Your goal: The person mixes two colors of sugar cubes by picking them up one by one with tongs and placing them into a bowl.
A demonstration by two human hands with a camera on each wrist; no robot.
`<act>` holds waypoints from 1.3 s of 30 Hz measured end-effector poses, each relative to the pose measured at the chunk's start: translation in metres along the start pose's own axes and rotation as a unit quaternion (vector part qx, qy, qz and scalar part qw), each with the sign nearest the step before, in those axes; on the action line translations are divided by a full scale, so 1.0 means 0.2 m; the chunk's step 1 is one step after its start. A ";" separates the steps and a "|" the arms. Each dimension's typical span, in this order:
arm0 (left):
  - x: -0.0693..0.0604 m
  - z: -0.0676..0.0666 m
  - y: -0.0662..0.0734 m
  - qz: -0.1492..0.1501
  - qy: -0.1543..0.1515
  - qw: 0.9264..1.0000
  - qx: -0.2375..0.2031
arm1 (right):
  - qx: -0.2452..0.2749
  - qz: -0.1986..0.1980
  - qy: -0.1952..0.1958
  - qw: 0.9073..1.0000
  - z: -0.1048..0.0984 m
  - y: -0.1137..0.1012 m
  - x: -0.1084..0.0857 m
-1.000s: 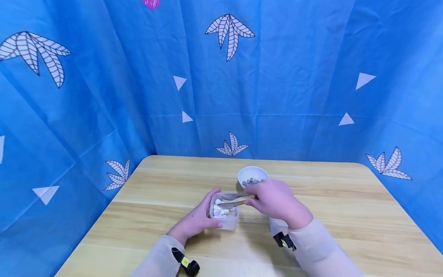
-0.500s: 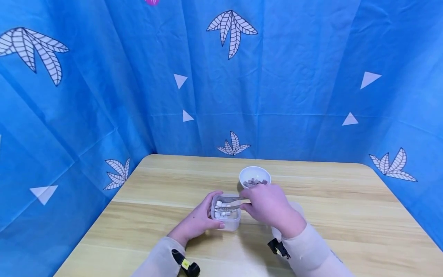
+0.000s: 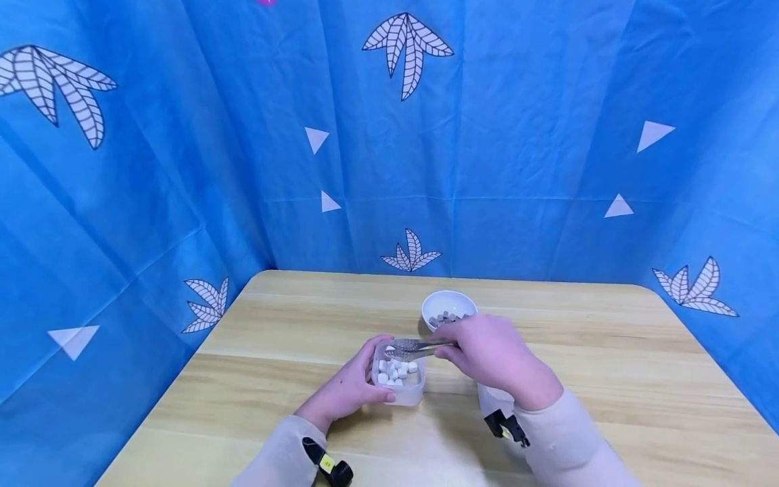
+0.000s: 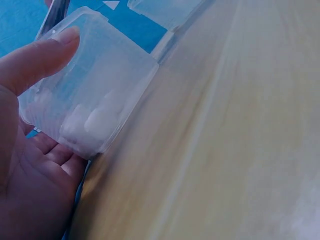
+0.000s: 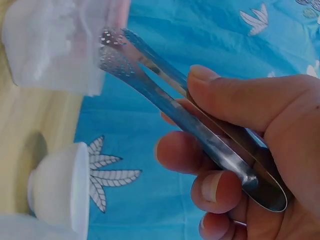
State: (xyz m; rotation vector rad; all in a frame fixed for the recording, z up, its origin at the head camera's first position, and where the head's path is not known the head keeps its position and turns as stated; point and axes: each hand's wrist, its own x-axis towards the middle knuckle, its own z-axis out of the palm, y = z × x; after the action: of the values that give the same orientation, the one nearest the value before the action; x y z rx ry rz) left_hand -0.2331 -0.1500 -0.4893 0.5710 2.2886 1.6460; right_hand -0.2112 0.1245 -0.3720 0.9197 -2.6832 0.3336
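My left hand grips a clear plastic tub from its left side, thumb along the near wall. Several small white chunks lie in the tub; through its wall in the left wrist view they look blurred. In my right hand is a pair of metal tongs, squeezed between thumb and fingers. Their perforated tips sit close together over the tub's far side. Whether a chunk is between the tips I cannot tell.
A white bowl holding several grey-brown cubes stands behind the tub, to its right. Another translucent container is partly hidden under my right forearm. Blue printed curtains border the wooden table.
The tongs' tips were spread among the white chunks; now they are closer together and higher, toward the tub's far rim. My right hand dipped left, then rose back right. The left hand stayed put.
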 end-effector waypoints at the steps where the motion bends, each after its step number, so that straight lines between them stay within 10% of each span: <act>1: 0.00 0.00 0.00 0.000 0.000 1.000 0.003 | 0.002 -0.001 0.002 1.000 -0.01 0.01 0.00; 13: 0.02 -0.01 0.01 -0.011 0.010 1.000 0.025 | 0.028 0.001 0.021 0.999 -0.11 0.10 -0.02; 39: 0.00 0.00 0.01 -0.020 0.008 1.000 0.022 | 0.011 0.137 -0.042 0.990 -0.15 0.41 -0.11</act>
State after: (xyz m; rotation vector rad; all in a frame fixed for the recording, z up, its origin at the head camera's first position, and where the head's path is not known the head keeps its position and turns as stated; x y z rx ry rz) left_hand -0.2328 -0.1487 -0.4869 0.5193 2.3370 1.5922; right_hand -0.2397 0.2084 -0.3623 0.5799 -2.8934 0.3909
